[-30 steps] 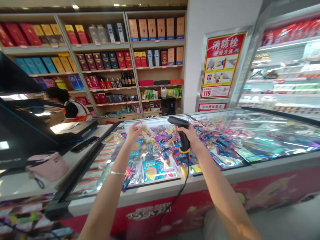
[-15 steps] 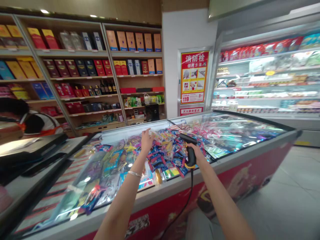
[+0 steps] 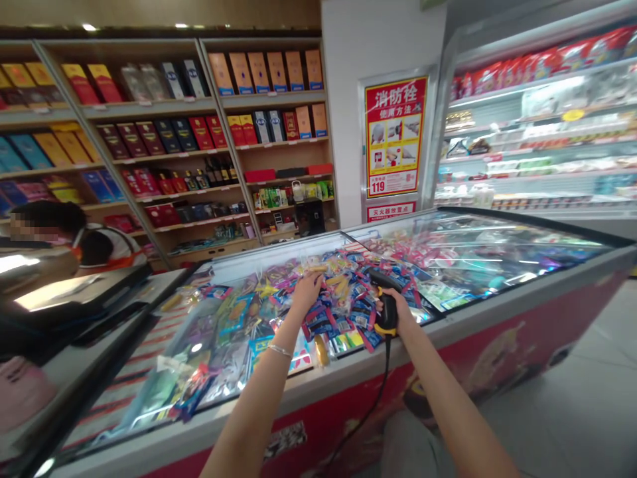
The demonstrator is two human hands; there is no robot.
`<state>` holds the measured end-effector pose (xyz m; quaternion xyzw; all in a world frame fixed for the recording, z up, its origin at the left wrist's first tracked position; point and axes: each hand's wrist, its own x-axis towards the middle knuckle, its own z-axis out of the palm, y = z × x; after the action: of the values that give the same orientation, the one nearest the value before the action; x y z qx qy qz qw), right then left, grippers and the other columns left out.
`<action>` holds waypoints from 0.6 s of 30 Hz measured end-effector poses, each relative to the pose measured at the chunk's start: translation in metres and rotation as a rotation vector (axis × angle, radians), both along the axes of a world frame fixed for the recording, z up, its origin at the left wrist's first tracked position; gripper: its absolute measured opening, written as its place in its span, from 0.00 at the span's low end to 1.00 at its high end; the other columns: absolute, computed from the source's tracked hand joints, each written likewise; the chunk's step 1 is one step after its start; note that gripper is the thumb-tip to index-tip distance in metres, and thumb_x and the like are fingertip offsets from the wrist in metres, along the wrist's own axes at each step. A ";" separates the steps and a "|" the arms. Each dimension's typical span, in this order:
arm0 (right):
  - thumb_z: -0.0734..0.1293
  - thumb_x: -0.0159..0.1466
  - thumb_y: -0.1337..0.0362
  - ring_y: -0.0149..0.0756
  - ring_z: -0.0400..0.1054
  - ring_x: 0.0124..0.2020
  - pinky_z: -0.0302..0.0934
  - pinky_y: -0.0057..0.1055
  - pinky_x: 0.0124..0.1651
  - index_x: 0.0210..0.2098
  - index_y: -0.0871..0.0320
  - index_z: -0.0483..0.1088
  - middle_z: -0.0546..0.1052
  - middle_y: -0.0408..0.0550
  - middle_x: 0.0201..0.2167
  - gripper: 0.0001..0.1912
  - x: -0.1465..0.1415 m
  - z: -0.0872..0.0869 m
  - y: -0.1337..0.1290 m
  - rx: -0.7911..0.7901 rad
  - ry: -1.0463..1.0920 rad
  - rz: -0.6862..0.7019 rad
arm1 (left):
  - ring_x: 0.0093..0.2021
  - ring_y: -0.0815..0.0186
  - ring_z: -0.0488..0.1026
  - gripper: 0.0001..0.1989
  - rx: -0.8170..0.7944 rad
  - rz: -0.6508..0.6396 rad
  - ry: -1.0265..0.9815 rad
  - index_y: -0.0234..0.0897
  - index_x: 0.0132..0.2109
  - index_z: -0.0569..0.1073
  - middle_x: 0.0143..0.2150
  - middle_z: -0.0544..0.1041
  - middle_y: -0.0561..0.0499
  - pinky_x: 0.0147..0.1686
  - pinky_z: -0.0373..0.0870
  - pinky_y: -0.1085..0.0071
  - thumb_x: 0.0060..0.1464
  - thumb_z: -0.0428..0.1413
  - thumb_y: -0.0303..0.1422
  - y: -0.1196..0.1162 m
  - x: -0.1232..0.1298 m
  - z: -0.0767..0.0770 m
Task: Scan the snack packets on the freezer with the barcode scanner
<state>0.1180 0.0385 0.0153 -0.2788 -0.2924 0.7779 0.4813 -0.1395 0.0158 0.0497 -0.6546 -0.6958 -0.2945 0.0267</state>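
My right hand [image 3: 393, 307] is wrapped round the grip of a black and yellow barcode scanner [image 3: 384, 317], its head pointing to the upper left and its cable hanging down in front of the freezer. My left hand [image 3: 308, 289], with a bracelet at the wrist, reaches down into a heap of small snack packets [image 3: 343, 309]. Its fingers are bent together against the packets, near a yellowish one; whatever lies between the fingertips is hidden. Blue and pink wrappers lie around both hands, on the glass top of a chest freezer [image 3: 298, 384].
On the left is a counter [image 3: 164, 285] with dark equipment, and a person [image 3: 102, 245] stands behind it. Shelves of boxes [image 3: 253, 72] line the back wall. A refrigerated display [image 3: 537, 159] stands at the right. A wrapped golden item [image 3: 321, 350] lies near the freezer's front edge.
My left hand has come down from above the heap onto the packets, its fingers drawing together. My right hand still holds the scanner. The view has shifted slightly.
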 end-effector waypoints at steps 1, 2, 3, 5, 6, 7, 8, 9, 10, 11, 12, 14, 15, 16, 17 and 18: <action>0.67 0.51 0.63 0.27 0.58 0.15 0.55 0.22 0.16 0.27 0.59 0.65 0.64 0.41 0.14 0.07 0.000 0.001 -0.001 -0.002 0.001 -0.006 | 0.58 0.58 0.68 0.20 -0.001 0.003 -0.004 0.37 0.54 0.74 0.57 0.73 0.44 0.59 0.59 0.62 0.63 0.43 0.37 -0.001 0.001 0.000; 0.67 0.51 0.63 0.27 0.58 0.15 0.55 0.22 0.16 0.27 0.59 0.66 0.65 0.41 0.14 0.06 0.000 0.003 -0.002 0.000 -0.001 -0.009 | 0.58 0.58 0.68 0.20 -0.003 0.007 -0.006 0.38 0.54 0.74 0.57 0.73 0.45 0.59 0.59 0.62 0.63 0.43 0.37 -0.002 0.002 0.001; 0.67 0.51 0.64 0.27 0.58 0.14 0.55 0.22 0.16 0.27 0.59 0.66 0.65 0.40 0.14 0.06 0.000 0.004 -0.004 0.001 -0.004 -0.010 | 0.58 0.59 0.68 0.19 -0.005 0.010 -0.004 0.39 0.54 0.74 0.57 0.73 0.46 0.59 0.59 0.62 0.63 0.43 0.37 -0.003 0.004 0.002; 0.66 0.50 0.64 0.27 0.58 0.14 0.55 0.21 0.15 0.27 0.59 0.66 0.64 0.40 0.14 0.07 0.001 0.007 -0.006 -0.011 -0.028 -0.002 | 0.58 0.59 0.68 0.19 -0.005 0.025 0.013 0.41 0.55 0.73 0.58 0.73 0.46 0.60 0.58 0.61 0.63 0.44 0.38 -0.007 0.005 0.005; 0.66 0.50 0.63 0.27 0.58 0.14 0.55 0.21 0.15 0.27 0.60 0.66 0.64 0.41 0.14 0.07 0.002 0.009 -0.007 -0.022 -0.049 0.005 | 0.58 0.59 0.68 0.19 0.003 0.031 0.023 0.42 0.55 0.73 0.58 0.72 0.47 0.60 0.58 0.60 0.63 0.44 0.39 -0.010 0.004 0.008; 0.67 0.50 0.63 0.27 0.58 0.14 0.56 0.21 0.15 0.27 0.60 0.67 0.64 0.41 0.14 0.07 0.002 0.011 -0.007 -0.032 -0.078 0.009 | 0.59 0.59 0.67 0.19 0.017 0.031 0.034 0.42 0.55 0.72 0.59 0.72 0.47 0.60 0.58 0.60 0.63 0.44 0.39 -0.013 0.003 0.011; 0.67 0.50 0.63 0.27 0.59 0.14 0.56 0.22 0.15 0.27 0.60 0.67 0.64 0.41 0.14 0.07 0.002 0.014 -0.008 -0.037 -0.116 0.008 | 0.59 0.59 0.67 0.20 0.034 0.026 0.042 0.42 0.56 0.72 0.59 0.71 0.47 0.60 0.58 0.60 0.64 0.44 0.40 -0.016 0.000 0.015; 0.67 0.49 0.64 0.27 0.60 0.15 0.57 0.22 0.15 0.27 0.60 0.67 0.65 0.42 0.15 0.07 0.002 0.018 -0.008 -0.005 -0.133 -0.009 | 0.60 0.59 0.66 0.20 0.050 0.020 0.048 0.42 0.56 0.72 0.60 0.71 0.46 0.61 0.57 0.60 0.64 0.44 0.41 -0.020 -0.003 0.020; 0.68 0.48 0.65 0.27 0.60 0.15 0.57 0.22 0.15 0.28 0.60 0.68 0.67 0.42 0.17 0.07 0.000 0.023 -0.009 0.034 -0.137 -0.027 | 0.60 0.60 0.66 0.21 0.062 0.013 0.054 0.41 0.56 0.72 0.60 0.71 0.46 0.61 0.57 0.60 0.64 0.43 0.42 -0.025 -0.008 0.026; 0.68 0.48 0.66 0.26 0.60 0.15 0.57 0.22 0.15 0.28 0.60 0.68 0.68 0.42 0.18 0.08 -0.002 0.030 -0.011 0.070 -0.144 -0.045 | 0.61 0.60 0.65 0.21 0.069 0.011 0.060 0.40 0.56 0.72 0.60 0.71 0.45 0.61 0.57 0.60 0.64 0.43 0.42 -0.030 -0.014 0.032; 0.68 0.47 0.66 0.26 0.60 0.15 0.58 0.21 0.15 0.28 0.60 0.68 0.69 0.42 0.19 0.08 -0.005 0.037 -0.013 0.104 -0.146 -0.063 | 0.61 0.60 0.65 0.21 0.073 0.017 0.066 0.39 0.55 0.72 0.60 0.70 0.45 0.61 0.57 0.61 0.64 0.43 0.41 -0.036 -0.022 0.039; 0.68 0.47 0.67 0.26 0.61 0.15 0.58 0.21 0.15 0.29 0.60 0.69 0.70 0.42 0.19 0.09 -0.016 0.054 -0.022 0.157 -0.150 -0.085 | 0.61 0.59 0.65 0.21 0.090 0.052 0.070 0.39 0.54 0.74 0.60 0.70 0.44 0.61 0.58 0.61 0.64 0.43 0.42 -0.050 -0.039 0.052; 0.68 0.48 0.67 0.26 0.61 0.15 0.57 0.21 0.15 0.29 0.60 0.69 0.70 0.42 0.19 0.09 -0.023 0.063 -0.027 0.180 -0.151 -0.089 | 0.61 0.59 0.65 0.21 0.106 0.072 0.067 0.38 0.53 0.74 0.61 0.69 0.44 0.61 0.58 0.61 0.64 0.43 0.42 -0.057 -0.049 0.059; 0.68 0.48 0.66 0.27 0.61 0.15 0.57 0.21 0.14 0.30 0.60 0.69 0.70 0.42 0.19 0.08 -0.032 0.071 -0.034 0.201 -0.152 -0.081 | 0.61 0.59 0.66 0.21 0.125 0.095 0.062 0.37 0.52 0.75 0.61 0.69 0.43 0.61 0.59 0.62 0.64 0.43 0.42 -0.064 -0.060 0.065; 0.68 0.49 0.66 0.27 0.60 0.14 0.57 0.22 0.14 0.29 0.60 0.69 0.70 0.42 0.18 0.08 -0.042 0.078 -0.041 0.215 -0.162 -0.055 | 0.61 0.59 0.65 0.21 0.143 0.122 0.054 0.37 0.52 0.75 0.61 0.69 0.43 0.61 0.59 0.63 0.64 0.43 0.41 -0.072 -0.071 0.070; 0.68 0.50 0.65 0.27 0.59 0.14 0.56 0.22 0.13 0.29 0.60 0.69 0.69 0.42 0.17 0.07 -0.053 0.084 -0.048 0.222 -0.177 -0.012 | 0.61 0.59 0.65 0.21 0.159 0.148 0.049 0.36 0.51 0.76 0.61 0.69 0.42 0.61 0.59 0.63 0.64 0.43 0.41 -0.079 -0.082 0.075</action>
<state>0.0647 -0.0099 0.0990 -0.2933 -0.4161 0.7103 0.4861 -0.2217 -0.0635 0.1248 -0.6042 -0.7158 -0.3300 0.1170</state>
